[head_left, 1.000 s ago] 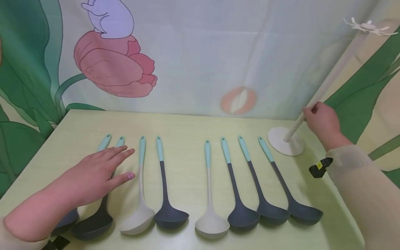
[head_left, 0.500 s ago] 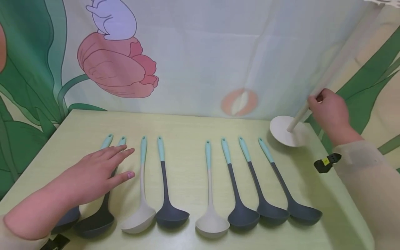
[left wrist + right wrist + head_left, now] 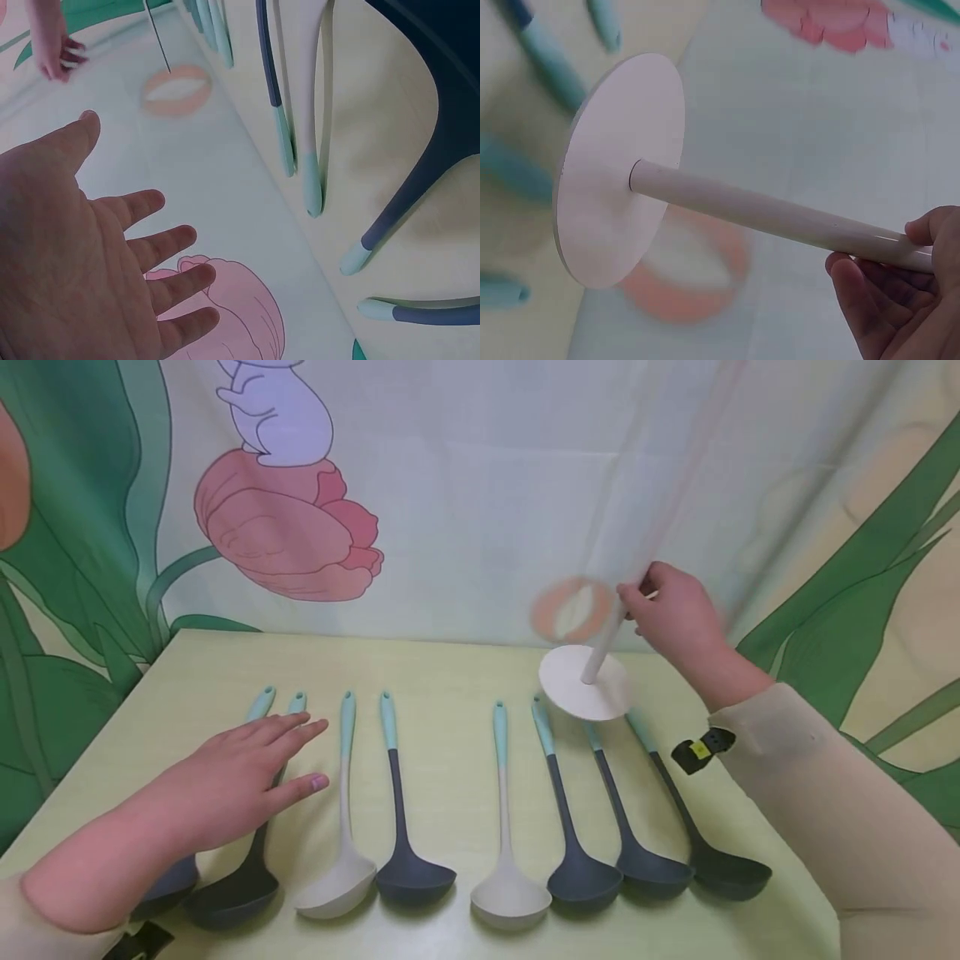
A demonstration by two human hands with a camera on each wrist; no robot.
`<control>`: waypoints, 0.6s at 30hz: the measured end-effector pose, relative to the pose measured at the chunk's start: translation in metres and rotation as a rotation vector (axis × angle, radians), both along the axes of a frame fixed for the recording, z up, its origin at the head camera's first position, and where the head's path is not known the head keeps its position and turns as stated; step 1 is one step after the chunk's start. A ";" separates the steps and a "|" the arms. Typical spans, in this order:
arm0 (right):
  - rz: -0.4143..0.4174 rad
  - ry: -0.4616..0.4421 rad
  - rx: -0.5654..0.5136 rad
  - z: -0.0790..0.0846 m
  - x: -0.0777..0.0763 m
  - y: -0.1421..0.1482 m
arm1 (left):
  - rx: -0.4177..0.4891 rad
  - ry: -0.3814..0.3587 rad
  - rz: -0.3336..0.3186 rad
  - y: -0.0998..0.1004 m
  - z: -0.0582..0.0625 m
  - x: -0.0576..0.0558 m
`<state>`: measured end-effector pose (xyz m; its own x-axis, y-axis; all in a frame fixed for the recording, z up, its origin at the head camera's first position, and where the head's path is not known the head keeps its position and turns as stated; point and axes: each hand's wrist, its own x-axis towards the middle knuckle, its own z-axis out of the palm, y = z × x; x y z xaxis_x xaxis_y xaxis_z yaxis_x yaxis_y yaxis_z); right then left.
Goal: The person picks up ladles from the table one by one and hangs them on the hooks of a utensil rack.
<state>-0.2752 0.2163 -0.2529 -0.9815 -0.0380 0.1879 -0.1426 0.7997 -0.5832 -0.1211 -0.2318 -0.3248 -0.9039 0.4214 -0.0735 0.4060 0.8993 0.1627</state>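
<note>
My right hand (image 3: 678, 614) pinches the slim white pole of a stand (image 3: 757, 214) between thumb and fingers. Its round, flat base (image 3: 570, 689) is tilted and appears raised off the table, partly covering the handles of dark ladles (image 3: 652, 868). The pole's upper end fades out against the backdrop. My left hand (image 3: 232, 781) is spread with loose fingers over two dark ladles (image 3: 232, 893) at the left, holding nothing. Beside it lie a white ladle (image 3: 339, 885) and a dark ladle (image 3: 416, 877). All the ladles have mint-green handles.
Right of the middle, another white ladle (image 3: 510, 893) lies beside several dark ones, bowls toward me. Between the two ladle groups runs a strip of pale table (image 3: 457, 760). A printed cloth backdrop (image 3: 465, 527) hangs behind the table's far edge.
The stand has been lifted off the table at the far right corner and carried left by my right hand, over the right-hand ladle handles. My left hand has stayed put.
</note>
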 end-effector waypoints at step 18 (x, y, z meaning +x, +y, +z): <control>0.264 -0.025 -0.076 -0.029 -0.007 -0.145 | -0.001 0.014 0.008 -0.005 0.001 0.009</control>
<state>-0.2827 0.0713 -0.2820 -0.9436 -0.2801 0.1763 -0.3256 0.6901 -0.6463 -0.1121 -0.2373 -0.3239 -0.9083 0.4139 -0.0615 0.4008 0.9027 0.1564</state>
